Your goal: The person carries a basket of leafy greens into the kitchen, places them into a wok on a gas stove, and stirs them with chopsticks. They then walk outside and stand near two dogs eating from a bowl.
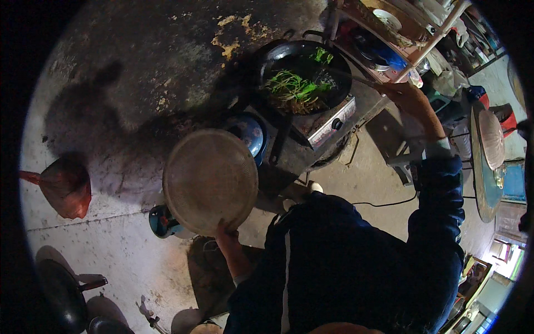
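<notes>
My left hand [227, 234] grips the rim of a round shallow tray [210, 181], its broad face turned towards me. My right hand [401, 95] is closed around the handle of a long thin utensil [362, 80], which reaches over the rim of a black wok [273, 62]. Bright green leafy vegetables [298, 87] with long stems lie in the wok, and a smaller clump sits at its far side. The utensil's far end is too dark to make out. Under the wok stands a gas stove [331, 123] with a black knob.
A blue lidded pot [248, 133] stands beside the stove, partly behind the tray. Shelving [421, 56] crowded with kitchenware rises at the right. A red bag [69, 188] and a dark pan [58, 292] hang on the wall. A round table [479, 175] stands far right.
</notes>
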Available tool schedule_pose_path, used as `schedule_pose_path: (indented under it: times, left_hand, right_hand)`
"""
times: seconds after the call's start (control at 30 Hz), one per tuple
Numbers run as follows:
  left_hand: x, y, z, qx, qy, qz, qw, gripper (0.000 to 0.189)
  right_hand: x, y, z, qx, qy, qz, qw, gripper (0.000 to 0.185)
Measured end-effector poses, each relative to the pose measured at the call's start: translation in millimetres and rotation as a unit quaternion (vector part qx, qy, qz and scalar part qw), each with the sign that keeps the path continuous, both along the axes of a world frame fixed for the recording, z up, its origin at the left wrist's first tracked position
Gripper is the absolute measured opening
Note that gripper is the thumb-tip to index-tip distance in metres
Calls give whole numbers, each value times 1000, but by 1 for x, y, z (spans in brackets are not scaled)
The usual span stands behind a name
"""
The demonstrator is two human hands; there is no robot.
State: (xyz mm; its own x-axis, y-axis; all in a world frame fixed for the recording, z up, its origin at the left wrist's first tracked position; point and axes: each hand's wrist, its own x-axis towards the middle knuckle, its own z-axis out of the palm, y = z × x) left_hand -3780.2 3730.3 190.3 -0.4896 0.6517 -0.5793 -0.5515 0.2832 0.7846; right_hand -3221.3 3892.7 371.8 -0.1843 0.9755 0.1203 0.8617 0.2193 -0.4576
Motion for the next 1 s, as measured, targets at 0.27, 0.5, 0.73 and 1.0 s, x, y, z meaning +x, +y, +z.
schedule_pose_path:
  times: [0.27,0.5,0.73,1.0]
  left_hand:
    - [-1,3,-6,-15,-14,10,1000,18]
    - [1,3,-3,-20,-9,7,1000,19]
    - [8,5,6,-7,26,-11,1000,21]
    - [10,17,15,-9,24,-8,1000,18]
  right_hand:
    - [-18,14,-52,67,54,-124,989,30]
    - [-53,-30,-115,-26,372,-170,912,33]
    - [-84,-54,-133,-229,611,-290,701,30]
    - [-68,-53,-87,-122,445,-259,849,31]
